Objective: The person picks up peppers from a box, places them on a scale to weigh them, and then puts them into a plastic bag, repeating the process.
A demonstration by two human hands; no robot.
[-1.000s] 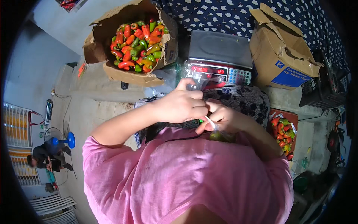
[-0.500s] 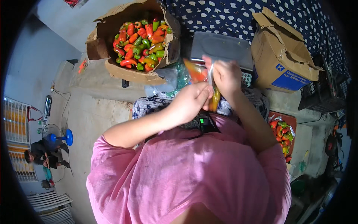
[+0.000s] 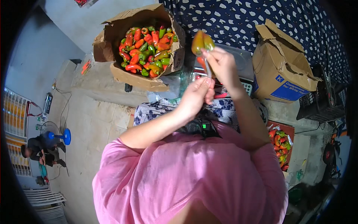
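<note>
The 2 forearms [image 3: 158,123] converge toward the scale [image 3: 244,61]. The left hand [image 3: 198,91] pinches at its near edge, fingers curled; the right hand [image 3: 221,65] pinches above its platform.

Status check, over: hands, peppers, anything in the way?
Left hand closed on pale strip. Right hand pinched just below yellow-green peppers, exact grip unclear. Scale partly hidden behind hands.
</note>
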